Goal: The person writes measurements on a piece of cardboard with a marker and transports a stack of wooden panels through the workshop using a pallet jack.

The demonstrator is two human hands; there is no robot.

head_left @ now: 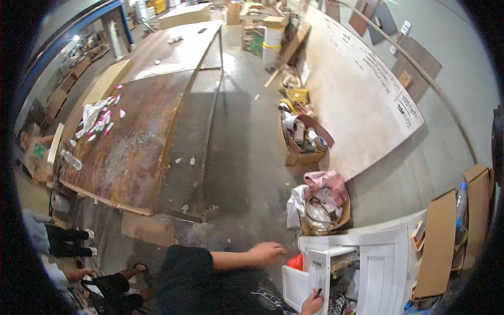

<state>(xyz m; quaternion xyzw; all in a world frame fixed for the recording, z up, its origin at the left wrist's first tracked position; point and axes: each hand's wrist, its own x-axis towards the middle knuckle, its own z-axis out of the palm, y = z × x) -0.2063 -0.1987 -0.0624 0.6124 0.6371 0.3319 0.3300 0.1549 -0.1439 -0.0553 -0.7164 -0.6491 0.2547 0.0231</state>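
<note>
My left hand point(269, 254) reaches across from a black sleeve, smeared by motion. It is close to a red thing point(295, 262) in an open white drawer point(295, 286); whether they touch is unclear. Low in the view, my right hand point(313, 303) is closed around a small dark object point(319, 292) whose kind does not show. That hand is beside the white cabinet point(375, 273). Inside the cabinet's opening lie mixed items point(344, 283), partly hidden by its white frame.
A carton with pink and white cloth point(325, 184) stands beyond the cabinet. Farther off is a box of rolls and bottles point(304, 152) against a leaning whiteboard point(357, 94). A long brown table point(142, 131) fills the left. Other people point(63, 241) are at the lower left.
</note>
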